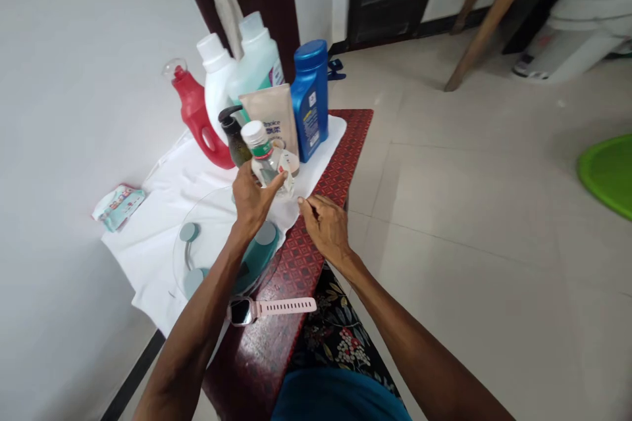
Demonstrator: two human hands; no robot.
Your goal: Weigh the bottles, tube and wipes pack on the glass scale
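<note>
My left hand (254, 197) is wrapped round a clear plastic bottle (266, 168) with a white cap and a green neck band. A white and red label hangs partly loose from the bottle's right side. Just right of it, my right hand (326, 227) is closed, thumb against curled fingers, close to the edge of the white cloth (172, 210). What those fingers hold, if anything, cannot be made out. Right behind the bottle stand a dark pump bottle (236, 138) and a beige pouch (271, 112).
Behind stand a red jug (197, 115), a white bottle (217, 79), a pale green bottle (257, 56) and blue bottles (311, 99). A round glass scale (257, 263), a pink-strapped watch (241, 310) and a wipes pack (118, 206) lie nearer on the red patterned table (301, 256).
</note>
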